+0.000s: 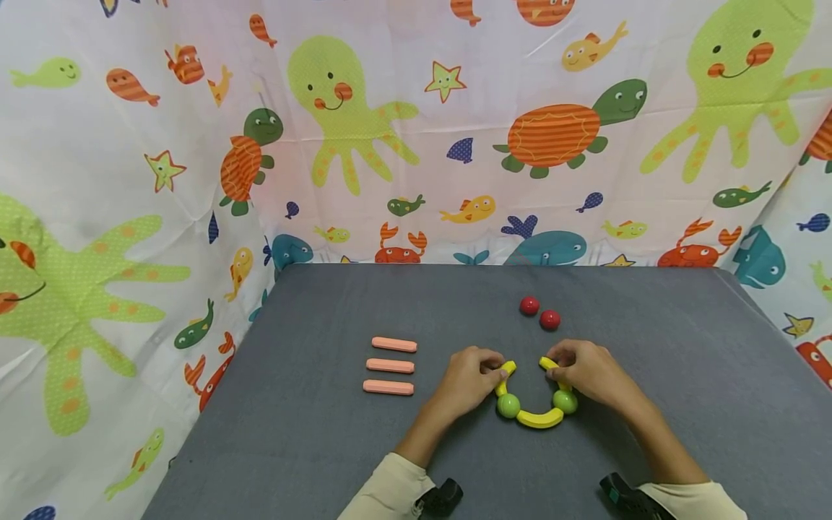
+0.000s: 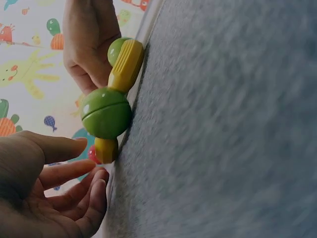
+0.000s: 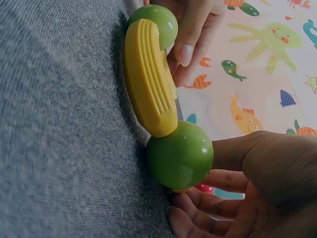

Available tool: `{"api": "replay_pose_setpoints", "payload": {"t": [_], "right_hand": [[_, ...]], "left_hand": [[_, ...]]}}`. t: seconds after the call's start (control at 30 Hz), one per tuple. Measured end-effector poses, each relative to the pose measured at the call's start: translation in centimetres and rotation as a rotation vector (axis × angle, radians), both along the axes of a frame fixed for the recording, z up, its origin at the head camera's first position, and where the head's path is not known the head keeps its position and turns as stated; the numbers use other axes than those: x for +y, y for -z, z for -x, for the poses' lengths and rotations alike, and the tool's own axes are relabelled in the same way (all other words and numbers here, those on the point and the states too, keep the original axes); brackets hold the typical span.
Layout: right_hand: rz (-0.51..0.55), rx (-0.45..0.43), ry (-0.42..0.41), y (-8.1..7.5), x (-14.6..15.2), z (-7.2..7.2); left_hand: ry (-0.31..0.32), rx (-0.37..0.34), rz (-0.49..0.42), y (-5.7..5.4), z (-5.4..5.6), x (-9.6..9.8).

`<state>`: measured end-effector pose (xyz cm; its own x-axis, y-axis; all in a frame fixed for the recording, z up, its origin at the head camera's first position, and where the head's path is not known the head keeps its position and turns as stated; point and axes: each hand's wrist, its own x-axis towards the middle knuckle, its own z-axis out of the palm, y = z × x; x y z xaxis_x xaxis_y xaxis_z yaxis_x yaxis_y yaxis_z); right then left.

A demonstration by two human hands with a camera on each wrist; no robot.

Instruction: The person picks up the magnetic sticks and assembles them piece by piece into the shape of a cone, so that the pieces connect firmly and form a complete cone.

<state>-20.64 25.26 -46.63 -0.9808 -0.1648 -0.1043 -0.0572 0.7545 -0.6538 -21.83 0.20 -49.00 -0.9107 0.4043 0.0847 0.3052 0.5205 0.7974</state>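
Three yellow toy bananas and two green balls form a U on the grey table. At the left arm of the U, my left hand (image 1: 469, 375) has its fingertips right by the left toy banana (image 2: 106, 150); its thumb and forefinger show apart in the left wrist view. My right hand (image 1: 590, 372) pinches the right toy banana (image 1: 549, 362), which the right green ball (image 3: 181, 154) mostly hides in the right wrist view. The bottom toy banana (image 1: 540, 419) lies between that ball and the left green ball (image 1: 508, 406).
Two red balls (image 1: 549, 320) lie beyond the U. Three pink ridged sticks (image 1: 390, 366) lie in a stack of rows to the left. The grey tabletop (image 1: 292, 433) ends at a curtain (image 1: 416, 209) printed with sea animals, behind and at both sides.
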Motion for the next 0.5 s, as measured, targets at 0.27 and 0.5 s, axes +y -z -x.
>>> {"api": "replay_pose_setpoints", "payload": {"t": [0.27, 0.5], "right_hand": [[0.009, 0.000, 0.001, 0.1, 0.0, -0.1], [0.017, -0.025, 0.005, 0.0, 0.1, 0.1]], "left_hand": [[0.017, 0.091, -0.098, -0.7, 1.8, 0.3], [0.065, 0.108, -0.167, -1.9, 4.2, 1.5]]}}
